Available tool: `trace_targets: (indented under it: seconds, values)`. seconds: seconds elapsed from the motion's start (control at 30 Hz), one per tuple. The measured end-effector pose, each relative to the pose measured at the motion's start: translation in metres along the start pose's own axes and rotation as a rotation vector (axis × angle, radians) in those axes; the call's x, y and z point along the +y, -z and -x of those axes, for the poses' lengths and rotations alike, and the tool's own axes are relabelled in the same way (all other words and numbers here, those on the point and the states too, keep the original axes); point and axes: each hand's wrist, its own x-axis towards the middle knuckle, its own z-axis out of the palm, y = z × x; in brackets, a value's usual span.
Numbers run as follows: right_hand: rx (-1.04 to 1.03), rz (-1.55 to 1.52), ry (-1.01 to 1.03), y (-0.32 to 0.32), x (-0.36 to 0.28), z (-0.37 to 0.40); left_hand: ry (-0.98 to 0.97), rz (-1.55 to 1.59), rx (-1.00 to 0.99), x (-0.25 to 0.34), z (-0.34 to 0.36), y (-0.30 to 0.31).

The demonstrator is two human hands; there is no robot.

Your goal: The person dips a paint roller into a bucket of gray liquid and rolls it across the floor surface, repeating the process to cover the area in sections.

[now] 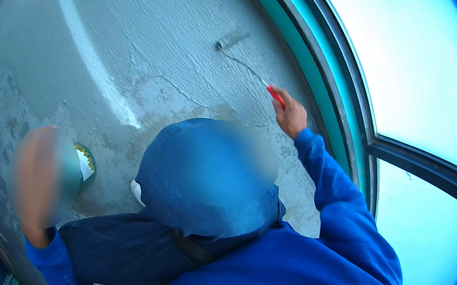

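Observation:
My right hand (291, 117) is closed round the red handle of a paint roller (274, 95). From the handle, a thin bent wire frame reaches forward to the small roller head, which rests on the wet grey coating of the floor (169, 25). At the left, my left hand (36, 175) is raised beside a green bucket (90, 167) with a white and yellow label. Blur covers this hand and its fingers, so what it holds, if anything, is hidden. The hand overlaps part of the bucket.
Along the right runs a curved teal and black window frame (329, 78) with bright panes. My bent knees in dark trousers (122, 249) fill the lower middle. Wet ridged coating covers the upper floor, while patchier grey floor lies nearer to me. Dark items line the far left edge.

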Motion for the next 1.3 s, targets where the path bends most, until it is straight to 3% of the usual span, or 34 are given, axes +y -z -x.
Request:
trace_targets:
  seconds: [0.23, 0.37, 0.5, 0.77, 1.3]
  values:
    - [-0.103, 0.063, -0.226, 0.054, 0.042, 0.192, -0.052, -0.006, -0.027, 0.005, -0.015, -0.006]
    - [-0.041, 0.089, -0.169, 0.076, 0.040, 0.212, -0.050, -0.022, -0.006, 0.009, -0.015, -0.005]
    - [0.005, 0.058, -0.086, 0.049, 0.042, 0.146, -0.046, -0.012, 0.014, 0.008, -0.013, -0.004]
    - [0.070, 0.053, 0.125, -0.007, -0.010, -0.068, 0.032, -0.029, 0.035, 0.002, -0.001, 0.006]
    - [0.133, 0.255, 0.214, -0.077, -0.213, -0.416, 0.171, -0.004, -0.043, -0.052, 0.008, 0.012]
